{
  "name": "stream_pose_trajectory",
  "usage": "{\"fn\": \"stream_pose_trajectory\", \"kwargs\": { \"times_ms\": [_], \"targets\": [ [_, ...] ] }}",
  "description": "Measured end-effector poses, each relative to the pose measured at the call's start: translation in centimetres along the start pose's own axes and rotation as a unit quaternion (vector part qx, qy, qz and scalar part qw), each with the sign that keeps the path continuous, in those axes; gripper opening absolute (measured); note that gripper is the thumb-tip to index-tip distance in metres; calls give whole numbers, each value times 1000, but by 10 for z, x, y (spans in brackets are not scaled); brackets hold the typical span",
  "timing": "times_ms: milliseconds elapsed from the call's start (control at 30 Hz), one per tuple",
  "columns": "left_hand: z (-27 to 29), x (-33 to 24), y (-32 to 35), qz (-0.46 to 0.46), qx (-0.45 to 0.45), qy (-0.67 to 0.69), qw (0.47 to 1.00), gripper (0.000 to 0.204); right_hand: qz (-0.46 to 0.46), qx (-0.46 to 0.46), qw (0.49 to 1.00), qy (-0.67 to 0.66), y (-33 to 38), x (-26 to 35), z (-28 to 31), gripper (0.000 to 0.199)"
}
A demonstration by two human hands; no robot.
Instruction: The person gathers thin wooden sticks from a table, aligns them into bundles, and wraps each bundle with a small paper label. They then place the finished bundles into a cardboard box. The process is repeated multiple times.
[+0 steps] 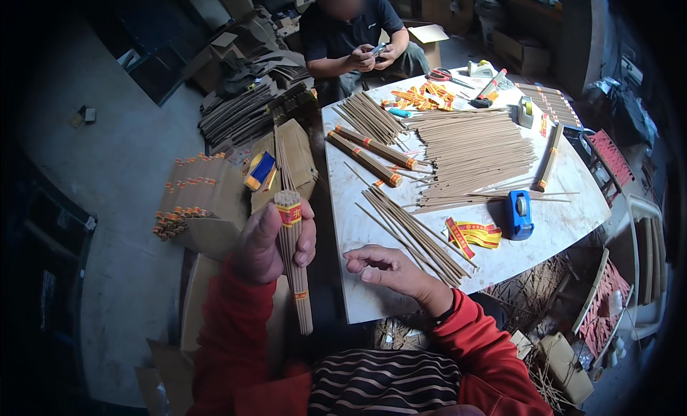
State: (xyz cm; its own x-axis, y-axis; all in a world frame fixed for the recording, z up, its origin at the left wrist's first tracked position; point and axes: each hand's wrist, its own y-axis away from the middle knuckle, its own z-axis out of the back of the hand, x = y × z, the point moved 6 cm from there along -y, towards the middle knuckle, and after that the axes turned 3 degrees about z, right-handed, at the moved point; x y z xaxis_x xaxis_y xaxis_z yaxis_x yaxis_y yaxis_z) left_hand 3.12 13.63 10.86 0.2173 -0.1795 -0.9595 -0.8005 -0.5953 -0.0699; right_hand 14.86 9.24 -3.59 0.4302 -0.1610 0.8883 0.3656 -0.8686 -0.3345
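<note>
My left hand (268, 237) is wrapped around a bundle of brown incense sticks (292, 262), held upright off the table's left side. A red and yellow paper band circles the bundle near its top, and a narrower one sits lower down. My right hand (390, 269) hovers by the table's near edge with fingers curved and apart, nothing visible in it. Just beyond it lie loose incense sticks (418, 237) and a stack of red and yellow paper bands (476, 234). A blue tape dispenser (520, 216) stands to their right.
On the white table (572, 201) are a wide spread of sticks (472, 151), banded bundles (368, 158), scissors (447, 76) and another dispenser (526, 112). Stacked bundles (189, 194) fill a carton at left. Opposite, a person (351, 37) sits holding a phone-like object.
</note>
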Motion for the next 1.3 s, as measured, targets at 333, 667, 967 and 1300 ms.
{"fn": "stream_pose_trajectory", "kwargs": {
  "times_ms": [333, 667, 967, 1300],
  "targets": [
    [7, -38, -7, -229, -179, -8, 957, 38, -82, 95, 991, -40, 9, -20, -36, 49],
    [38, -33, 8, -202, -316, -55, 925, 20, -31, 30, 973, 227, 9, -18, -40, 31],
    [56, -40, 28, -353, -448, -126, 812, 33, 5, -14, 963, 270, 9, -18, -33, 31],
    [-39, 51, 25, -204, 21, -854, 478, 36, -205, 77, 968, -122, 14, -23, -42, 23]
  ]
}}
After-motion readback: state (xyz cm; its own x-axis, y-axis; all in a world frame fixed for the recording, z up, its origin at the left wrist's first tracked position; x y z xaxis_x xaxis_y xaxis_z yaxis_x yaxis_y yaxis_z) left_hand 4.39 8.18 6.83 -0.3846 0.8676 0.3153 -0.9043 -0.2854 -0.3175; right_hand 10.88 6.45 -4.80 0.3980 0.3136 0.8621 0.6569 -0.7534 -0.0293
